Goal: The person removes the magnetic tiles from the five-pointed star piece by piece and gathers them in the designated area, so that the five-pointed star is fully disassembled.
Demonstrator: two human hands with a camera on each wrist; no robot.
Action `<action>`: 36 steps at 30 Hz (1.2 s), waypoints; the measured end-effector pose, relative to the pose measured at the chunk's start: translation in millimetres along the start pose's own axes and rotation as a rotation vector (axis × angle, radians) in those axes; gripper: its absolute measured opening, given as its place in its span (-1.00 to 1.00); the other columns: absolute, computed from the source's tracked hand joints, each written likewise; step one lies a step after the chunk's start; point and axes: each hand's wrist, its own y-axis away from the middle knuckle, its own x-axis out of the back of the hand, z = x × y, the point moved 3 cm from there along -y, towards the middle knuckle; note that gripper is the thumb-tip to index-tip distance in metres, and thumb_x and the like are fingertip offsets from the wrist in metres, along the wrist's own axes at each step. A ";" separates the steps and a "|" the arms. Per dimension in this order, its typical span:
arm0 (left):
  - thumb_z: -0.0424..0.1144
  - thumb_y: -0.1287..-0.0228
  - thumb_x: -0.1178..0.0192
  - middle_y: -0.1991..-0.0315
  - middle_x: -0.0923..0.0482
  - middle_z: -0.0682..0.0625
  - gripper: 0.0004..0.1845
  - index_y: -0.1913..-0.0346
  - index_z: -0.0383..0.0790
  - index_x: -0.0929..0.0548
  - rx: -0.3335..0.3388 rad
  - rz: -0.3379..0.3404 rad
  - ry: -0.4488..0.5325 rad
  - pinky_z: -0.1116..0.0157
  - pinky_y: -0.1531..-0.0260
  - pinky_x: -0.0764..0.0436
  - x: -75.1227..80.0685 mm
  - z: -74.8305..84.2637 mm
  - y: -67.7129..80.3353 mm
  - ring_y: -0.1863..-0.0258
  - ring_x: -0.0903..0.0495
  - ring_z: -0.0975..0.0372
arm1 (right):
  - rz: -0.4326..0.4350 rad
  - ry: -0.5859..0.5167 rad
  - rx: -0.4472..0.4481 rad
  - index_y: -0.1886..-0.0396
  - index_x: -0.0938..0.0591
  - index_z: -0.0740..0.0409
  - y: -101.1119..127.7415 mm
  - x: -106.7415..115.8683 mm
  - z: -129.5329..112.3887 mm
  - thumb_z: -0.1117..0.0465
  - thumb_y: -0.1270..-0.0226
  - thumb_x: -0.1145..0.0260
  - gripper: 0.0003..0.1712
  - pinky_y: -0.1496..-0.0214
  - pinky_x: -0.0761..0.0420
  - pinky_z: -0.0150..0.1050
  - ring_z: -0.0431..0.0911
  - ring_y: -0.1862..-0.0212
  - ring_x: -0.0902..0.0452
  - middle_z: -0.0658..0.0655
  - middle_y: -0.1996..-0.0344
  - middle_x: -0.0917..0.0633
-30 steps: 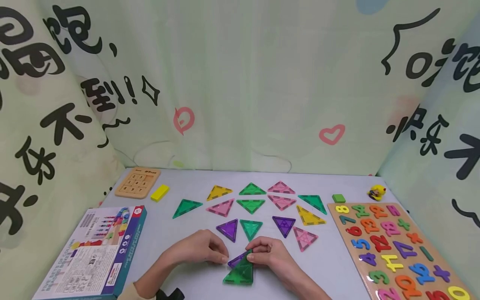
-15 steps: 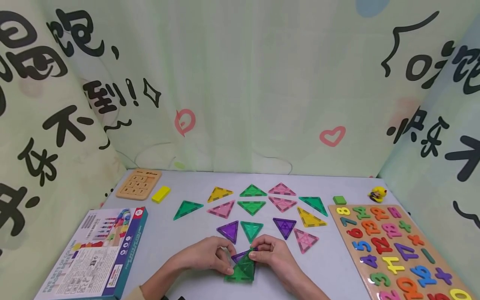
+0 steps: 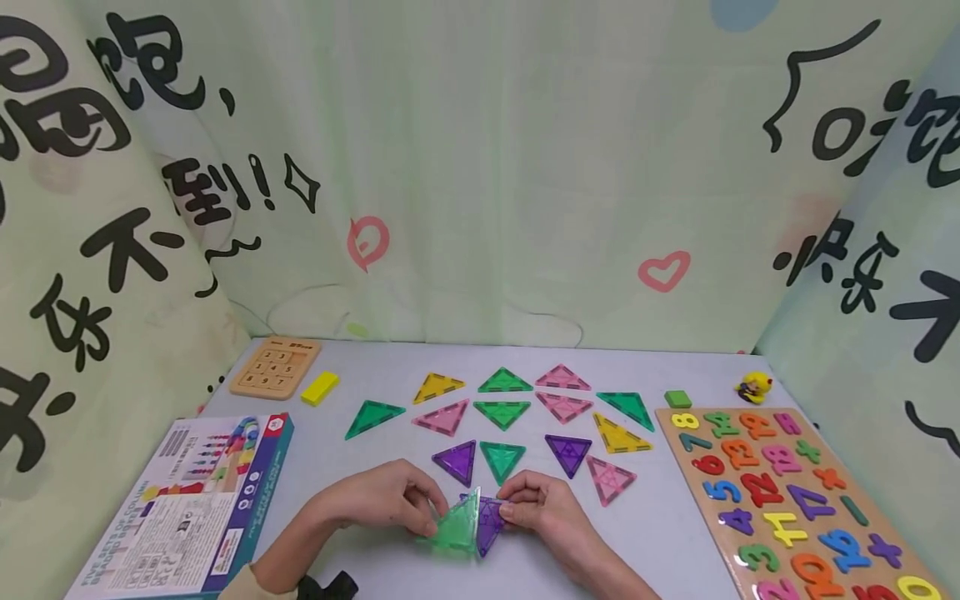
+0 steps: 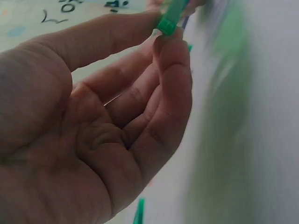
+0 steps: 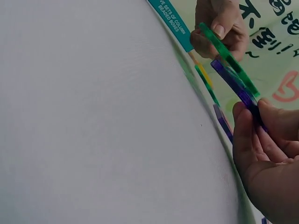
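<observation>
My left hand (image 3: 390,502) pinches a translucent green triangular magnetic tile (image 3: 459,527) between thumb and fingertips, raised off the table. In the left wrist view only a corner of this green tile (image 4: 167,25) shows at the fingertips. A purple triangular magnetic tile (image 3: 489,525) is pinched by my right hand (image 3: 546,510), just to the right of the green one. In the head view the green tile partly covers the purple one. The right wrist view has both edge-on, the purple tile (image 5: 233,84) close alongside the green tile (image 5: 229,58); whether they touch I cannot tell.
Several triangular tiles lie ahead of the hands, among them a teal tile (image 3: 502,460), a purple tile (image 3: 567,452) and a pink tile (image 3: 611,479). A box (image 3: 187,500) lies left, a number board (image 3: 795,492) right. Farther back are a wooden board (image 3: 275,367) and a yellow block (image 3: 320,387).
Earlier my right hand held the green and purple tiles together. My left hand came in, took the green tile's lower corner and drew it left; the purple one stayed in my right hand.
</observation>
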 end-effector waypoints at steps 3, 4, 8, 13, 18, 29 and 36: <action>-0.28 -0.20 -0.38 0.43 -0.70 0.04 -0.85 0.16 -0.15 -0.78 -0.009 0.017 -0.018 0.33 0.29 -0.58 16.9 -1.4 9.2 0.41 -0.57 0.27 | 0.010 0.009 -0.009 0.07 -0.60 0.39 -1.0 0.1 0.5 0.31 -0.26 -0.38 -0.70 0.16 -0.69 -0.34 -0.20 0.30 -0.66 -0.01 0.38 -0.71; -0.27 -0.21 -0.37 0.41 -0.70 0.03 -0.84 0.15 -0.16 -0.78 -0.015 0.029 -0.024 0.32 0.27 -0.58 22.8 -2.7 11.5 0.40 -0.57 0.26 | 0.009 0.012 -0.010 0.07 -0.60 0.40 -1.2 0.0 0.5 0.31 -0.26 -0.38 -0.70 0.16 -0.69 -0.34 -0.20 0.30 -0.65 -0.01 0.38 -0.70; -0.23 -0.27 -0.32 0.23 -0.72 -0.02 -0.78 0.06 -0.19 -0.77 -0.022 0.114 -0.046 0.28 0.22 -0.59 46.7 -12.5 19.2 0.31 -0.59 0.22 | -0.014 0.033 -0.009 0.07 -0.60 0.41 -0.9 -1.3 0.2 0.29 -0.26 -0.39 -0.69 0.17 -0.69 -0.34 -0.20 0.30 -0.64 -0.01 0.39 -0.69; -0.20 -0.29 -0.30 0.04 -0.72 -0.07 -0.72 -0.01 -0.22 -0.75 0.021 0.271 -0.073 0.28 0.20 -0.60 69.7 -31.1 23.6 0.25 -0.58 0.22 | -0.039 0.055 -0.005 0.10 -0.61 0.41 -0.1 -3.0 0.4 0.28 -0.26 -0.39 -0.70 0.18 -0.68 -0.35 -0.20 0.30 -0.62 0.00 0.39 -0.69; -0.21 -0.28 -0.32 0.08 -0.73 -0.05 -0.71 -0.03 -0.21 -0.75 0.104 0.429 -0.097 0.29 0.28 -0.51 78.9 -44.4 24.7 0.28 -0.51 0.20 | -0.057 0.078 -0.003 0.12 -0.61 0.40 0.5 -3.9 0.8 0.27 -0.25 -0.38 -0.70 0.18 -0.68 -0.34 -0.20 0.30 -0.62 0.01 0.38 -0.70; -0.27 -0.30 -0.30 0.21 -0.72 0.01 -0.86 0.14 -0.14 -0.79 0.148 0.664 -0.282 0.27 0.21 -0.63 75.9 -45.5 19.9 0.27 -0.54 0.22 | -0.042 0.131 0.000 0.11 -0.63 0.37 0.1 -4.3 1.0 0.22 -0.25 -0.40 -0.68 0.21 -0.65 -0.36 -0.20 0.30 -0.61 0.01 0.34 -0.71; -0.27 -0.30 -0.29 0.30 -0.69 0.01 -0.87 0.15 -0.15 -0.78 0.154 0.713 -0.328 0.29 0.29 -0.58 76.0 -40.8 22.7 0.32 -0.52 0.20 | -0.039 0.239 0.024 0.14 -0.68 0.30 -4.7 -16.2 -1.6 0.19 -0.22 -0.44 -0.70 0.32 -0.57 -0.38 -0.22 0.35 -0.57 0.00 0.34 -0.73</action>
